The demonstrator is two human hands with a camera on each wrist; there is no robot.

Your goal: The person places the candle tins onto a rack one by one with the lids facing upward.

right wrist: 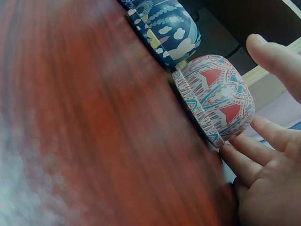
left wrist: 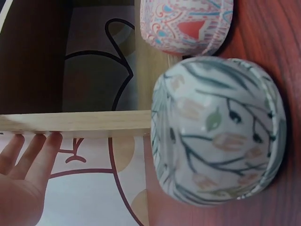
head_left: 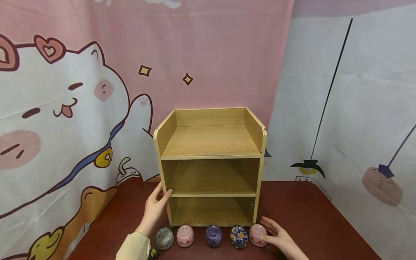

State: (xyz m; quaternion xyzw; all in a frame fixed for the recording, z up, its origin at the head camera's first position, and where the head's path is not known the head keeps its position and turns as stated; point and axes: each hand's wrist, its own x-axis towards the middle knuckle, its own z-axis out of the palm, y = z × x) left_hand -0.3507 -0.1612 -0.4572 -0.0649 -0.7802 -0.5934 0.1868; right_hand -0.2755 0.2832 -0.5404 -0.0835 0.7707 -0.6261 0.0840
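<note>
The left hand [head_left: 154, 207] is at the left side panel of a small wooden shelf unit [head_left: 212, 157]. In the left wrist view its fingertips [left wrist: 54, 139] touch the panel's outer face, fingers fairly straight. Beside the right hand [head_left: 277, 236] stands a pink patterned tin [head_left: 258, 235] at the right end of a row. In the right wrist view, fingers [right wrist: 242, 162] reach the side of that tin [right wrist: 221, 101], and another digit stands apart from it. The row also holds a grey-white leaf-patterned tin [head_left: 164, 238], another pink tin [head_left: 185, 236], a purple tin [head_left: 213, 236] and a dark blue flowered tin [head_left: 238, 237].
The shelf unit stands on a dark red-brown table [head_left: 299, 206], right behind the tins. Its front is open, with two compartments under a raised-edge top. A pink printed curtain [head_left: 221, 54] with a cartoon cat hangs behind, and a pale curtain [head_left: 357, 90] hangs at right.
</note>
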